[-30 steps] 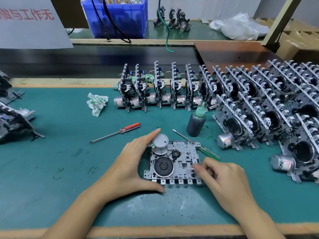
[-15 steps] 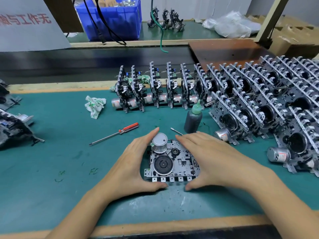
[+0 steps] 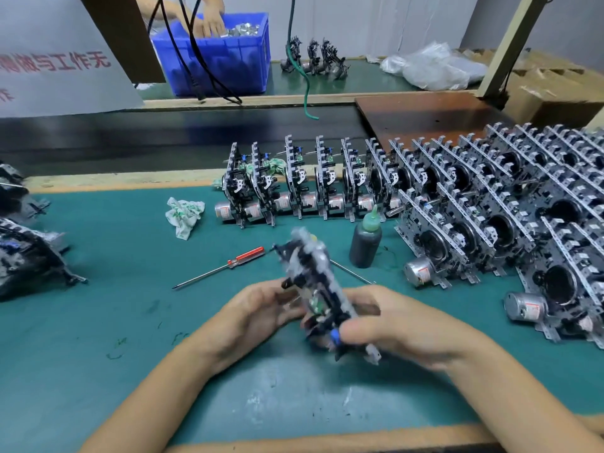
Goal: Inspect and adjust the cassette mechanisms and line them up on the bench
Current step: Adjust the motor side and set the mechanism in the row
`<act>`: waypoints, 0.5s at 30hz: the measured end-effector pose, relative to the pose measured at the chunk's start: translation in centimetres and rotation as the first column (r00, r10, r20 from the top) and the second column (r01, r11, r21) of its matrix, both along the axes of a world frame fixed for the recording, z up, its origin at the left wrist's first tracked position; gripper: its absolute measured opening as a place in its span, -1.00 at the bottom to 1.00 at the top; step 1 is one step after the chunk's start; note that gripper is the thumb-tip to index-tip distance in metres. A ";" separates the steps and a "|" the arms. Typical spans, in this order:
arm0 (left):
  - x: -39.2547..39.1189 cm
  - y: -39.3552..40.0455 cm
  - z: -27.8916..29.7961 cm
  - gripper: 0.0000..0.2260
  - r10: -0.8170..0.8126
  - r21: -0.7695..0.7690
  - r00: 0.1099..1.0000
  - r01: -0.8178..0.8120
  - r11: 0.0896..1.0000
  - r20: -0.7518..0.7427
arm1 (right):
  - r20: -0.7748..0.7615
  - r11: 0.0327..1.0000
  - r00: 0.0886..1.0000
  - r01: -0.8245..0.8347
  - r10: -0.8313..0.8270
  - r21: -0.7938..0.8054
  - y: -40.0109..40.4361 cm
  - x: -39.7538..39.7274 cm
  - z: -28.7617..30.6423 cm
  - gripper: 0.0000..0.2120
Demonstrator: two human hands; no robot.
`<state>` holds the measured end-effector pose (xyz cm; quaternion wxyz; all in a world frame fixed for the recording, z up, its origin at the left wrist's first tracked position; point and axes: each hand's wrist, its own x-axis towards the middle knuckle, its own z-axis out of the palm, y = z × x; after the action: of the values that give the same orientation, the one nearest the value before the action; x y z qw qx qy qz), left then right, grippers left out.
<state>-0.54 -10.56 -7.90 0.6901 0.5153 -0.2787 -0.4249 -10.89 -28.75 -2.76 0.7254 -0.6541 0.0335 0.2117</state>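
A cassette mechanism (image 3: 313, 282) is lifted off the green mat and stands on edge, blurred by motion, with its black underside parts showing. My left hand (image 3: 258, 308) holds it from the left, fingers curled under it. My right hand (image 3: 389, 325) grips its lower right end, thumb across the near edge. A row of mechanisms (image 3: 294, 184) stands upright on the mat behind. Several more mechanisms (image 3: 510, 207) lean in stacked rows at the right.
A red-handled screwdriver (image 3: 225, 264) lies left of the hands; a dark bottle with a green tip (image 3: 365, 243) stands behind them. A crumpled rag (image 3: 183, 215) and dark parts (image 3: 26, 256) sit left. Across the black belt, another person's hands reach into a blue bin (image 3: 222, 57).
The mechanism lay flat on the mat between my hands; both hands have now picked it up and tipped it on edge. The view has also tilted up slightly.
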 end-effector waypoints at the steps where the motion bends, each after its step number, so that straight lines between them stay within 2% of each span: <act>1: -0.1 -0.3 0.1 -0.05 -0.028 0.000 0.988 0.028 1.000 -0.151 | -0.067 0.965 0.997 -0.015 0.034 0.261 0.6 0.0 -0.5 -0.25; 2: -0.2 -0.7 0.0 0.01 -0.019 0.001 0.947 0.021 1.000 -0.321 | -0.111 0.888 0.991 -0.015 0.074 0.459 1.2 0.2 -0.9 -0.22; 3: -0.2 -0.9 -0.2 0.06 0.008 0.005 0.896 -0.006 1.000 -0.444 | -0.113 0.817 0.988 -0.024 0.108 0.576 1.8 0.3 -1.3 -0.27; 4: -0.3 -1.2 -0.1 0.07 0.027 0.013 0.844 -0.023 1.000 -0.536 | -0.094 0.776 0.987 -0.043 0.131 0.630 2.3 0.5 -1.7 -0.38; 6: -0.5 -1.4 0.3 -0.06 -0.057 -0.074 0.790 0.014 0.997 -0.610 | -0.096 0.823 0.989 -0.037 0.110 0.566 2.7 0.8 -2.2 -0.44; 7: -0.4 -1.2 0.6 -0.11 -0.096 -0.119 0.792 0.030 0.992 -0.603 | -0.087 0.895 0.993 -0.029 0.075 0.445 2.6 0.7 -2.3 -0.50; 8: -0.4 -1.0 1.0 -0.13 -0.114 -0.150 0.781 0.027 0.988 -0.614 | -0.048 0.968 0.998 -0.014 0.027 0.251 2.2 0.7 -2.3 -0.64; 9: -0.2 -0.6 1.2 -0.16 -0.120 -0.167 0.776 0.019 0.986 -0.620 | 0.018 1.000 1.000 0.019 -0.019 0.023 1.6 0.6 -2.2 -0.80; 10: -0.1 -0.4 1.3 -0.20 -0.128 -0.193 0.774 0.007 0.981 -0.621 | 0.089 0.981 0.994 0.081 -0.066 -0.178 1.0 0.4 -1.9 -0.87; 11: 0.0 -0.4 1.1 -0.25 -0.127 -0.204 0.776 -0.002 0.979 -0.617 | 0.172 0.926 0.978 0.172 -0.119 -0.337 0.3 0.2 -1.6 -0.85; 13: -0.3 -0.4 1.3 -0.35 -0.180 -0.255 0.784 0.029 0.967 -0.595 | 0.378 0.742 0.891 0.428 -0.252 -0.516 -0.9 -0.5 -1.5 -0.69; 15: -0.6 -0.9 1.2 -0.42 -0.164 -0.288 0.814 -0.004 0.958 -0.557 | 0.587 0.437 0.777 0.620 -0.228 -0.652 -1.7 -1.1 -1.9 -0.65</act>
<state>-1.14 -11.43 -6.71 0.7880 0.2494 -0.1353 -0.5464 -12.02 -30.49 -4.69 0.3540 -0.9093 0.1410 -0.1673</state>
